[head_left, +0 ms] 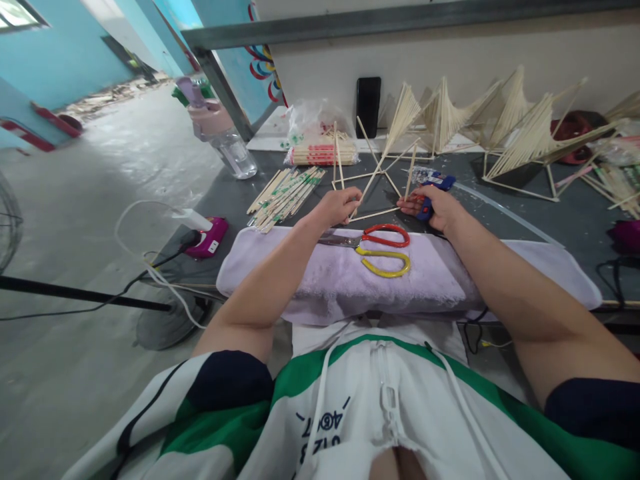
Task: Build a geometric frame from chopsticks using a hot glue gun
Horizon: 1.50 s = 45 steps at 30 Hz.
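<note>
My left hand point(343, 205) is closed on the near left part of a small frame of thin wooden sticks point(359, 177), with several sticks standing up from it. In my right hand point(439, 207) is a blue hot glue gun point(441, 180), and a long clear glue stick point(510, 215) trails from it to the right. The fingertips of that hand also reach the frame's right corner, beside a short upright stick point(411, 172). Scissors point(385, 253) with one red and one yellow handle lie just below my hands on a lavender towel point(320, 283).
Loose chopsticks point(287, 197) and a bagged bundle point(320, 155) lie left of the frame. Finished-looking stick structures point(525, 127) stand at the back right. A phone point(369, 107) leans against the wall. A water bottle point(233, 147) and a purple power strip point(213, 239) are at the left.
</note>
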### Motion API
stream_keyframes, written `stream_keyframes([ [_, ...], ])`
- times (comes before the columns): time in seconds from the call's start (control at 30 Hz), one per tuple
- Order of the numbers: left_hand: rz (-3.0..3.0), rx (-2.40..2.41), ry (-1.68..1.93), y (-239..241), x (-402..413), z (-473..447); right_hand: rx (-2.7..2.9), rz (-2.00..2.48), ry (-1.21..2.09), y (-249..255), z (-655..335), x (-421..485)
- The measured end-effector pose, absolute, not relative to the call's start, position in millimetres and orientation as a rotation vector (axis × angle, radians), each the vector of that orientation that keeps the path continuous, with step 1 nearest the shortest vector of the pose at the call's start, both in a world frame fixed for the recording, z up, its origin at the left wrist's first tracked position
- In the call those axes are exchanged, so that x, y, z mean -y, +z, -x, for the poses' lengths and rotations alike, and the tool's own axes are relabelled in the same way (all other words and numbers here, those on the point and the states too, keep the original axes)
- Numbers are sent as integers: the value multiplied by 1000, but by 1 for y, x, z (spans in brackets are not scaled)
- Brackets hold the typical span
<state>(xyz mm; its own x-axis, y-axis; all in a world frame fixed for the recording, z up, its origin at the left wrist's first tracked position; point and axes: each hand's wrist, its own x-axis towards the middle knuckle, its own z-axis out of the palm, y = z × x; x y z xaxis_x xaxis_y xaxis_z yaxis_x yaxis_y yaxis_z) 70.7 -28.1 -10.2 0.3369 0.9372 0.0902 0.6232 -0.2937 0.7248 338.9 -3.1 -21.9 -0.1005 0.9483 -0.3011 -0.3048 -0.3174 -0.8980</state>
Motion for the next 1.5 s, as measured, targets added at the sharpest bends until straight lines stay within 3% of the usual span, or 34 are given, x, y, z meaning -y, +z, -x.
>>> stream_keyframes([
  [1.5,-2042,-1345,703,-13,26,-70,818,1165,1603,-21,-338,3],
])
